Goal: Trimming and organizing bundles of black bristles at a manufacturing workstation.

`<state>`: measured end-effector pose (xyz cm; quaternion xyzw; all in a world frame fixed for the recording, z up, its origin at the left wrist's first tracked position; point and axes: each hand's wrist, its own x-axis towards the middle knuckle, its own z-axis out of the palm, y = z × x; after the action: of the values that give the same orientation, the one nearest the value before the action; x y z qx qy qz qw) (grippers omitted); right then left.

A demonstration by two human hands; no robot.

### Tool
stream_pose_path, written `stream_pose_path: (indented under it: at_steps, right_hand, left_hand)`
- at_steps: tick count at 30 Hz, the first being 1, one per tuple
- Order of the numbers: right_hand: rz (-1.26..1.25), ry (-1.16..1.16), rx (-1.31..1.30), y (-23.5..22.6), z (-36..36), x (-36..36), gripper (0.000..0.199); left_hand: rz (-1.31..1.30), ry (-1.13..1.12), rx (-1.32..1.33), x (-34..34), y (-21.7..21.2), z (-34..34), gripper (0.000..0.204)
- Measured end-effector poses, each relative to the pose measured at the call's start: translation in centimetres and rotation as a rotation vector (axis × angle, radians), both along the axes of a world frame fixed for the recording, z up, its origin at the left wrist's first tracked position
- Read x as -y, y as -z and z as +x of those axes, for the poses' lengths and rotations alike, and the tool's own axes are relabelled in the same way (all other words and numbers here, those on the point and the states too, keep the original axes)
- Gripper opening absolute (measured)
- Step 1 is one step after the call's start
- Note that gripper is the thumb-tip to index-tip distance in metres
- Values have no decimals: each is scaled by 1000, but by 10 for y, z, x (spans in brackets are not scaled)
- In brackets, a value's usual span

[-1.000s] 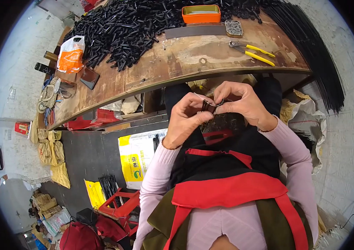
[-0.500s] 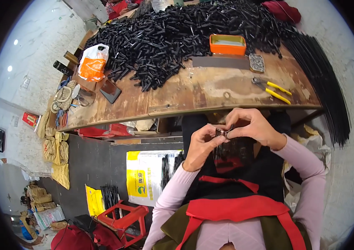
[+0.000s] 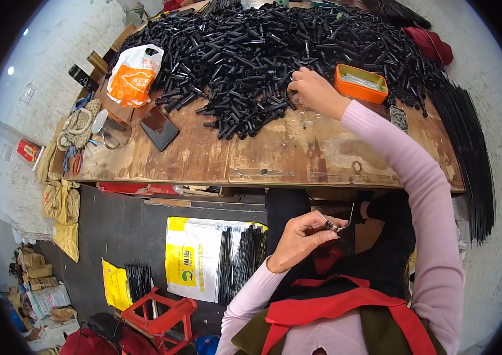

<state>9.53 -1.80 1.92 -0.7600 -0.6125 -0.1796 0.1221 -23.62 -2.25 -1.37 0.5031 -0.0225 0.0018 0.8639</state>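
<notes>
Over my lap, in front of the table edge, my left hand (image 3: 301, 239) is closed in a pinch. Between thumb and fingers it holds a small shiny metal piece with a thin bent wire (image 3: 351, 216) sticking up; its exact kind is too small to make out. My right arm stretches over the table. The right hand (image 3: 317, 90) rests at the near edge of a big heap of short black tubes (image 3: 239, 65), its fingers curled downward. The fingertips are hidden, so whatever they grip does not show. Right of that hand stands an orange tin (image 3: 375, 96) with thin metal pieces inside.
A clear box of small metal parts (image 3: 399, 118) stands beside my right sleeve. Long black rods (image 3: 467, 154) hang over the table's right end. At left are a phone (image 3: 159, 128), a glass mug (image 3: 111, 130) and a plastic bag (image 3: 135, 76). A red stool (image 3: 159, 313) stands on the floor.
My right hand has left the left hand and moved up and forward to the tube heap. The left hand still holds the metal piece. My right sleeve now hides the yellow-handled pliers.
</notes>
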Motion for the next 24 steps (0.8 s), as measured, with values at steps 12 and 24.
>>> stream_pose_path:
  at_steps: [12, 24]
  right_hand:
    - [85, -99, -1298, -80, -125, 93, 17]
    - [285, -5, -1525, -115, -199, 250, 14]
  left_hand:
    - [-36, -26, 58, -4, -23, 5, 10]
    - [112, 175, 32, 53, -81, 15, 34]
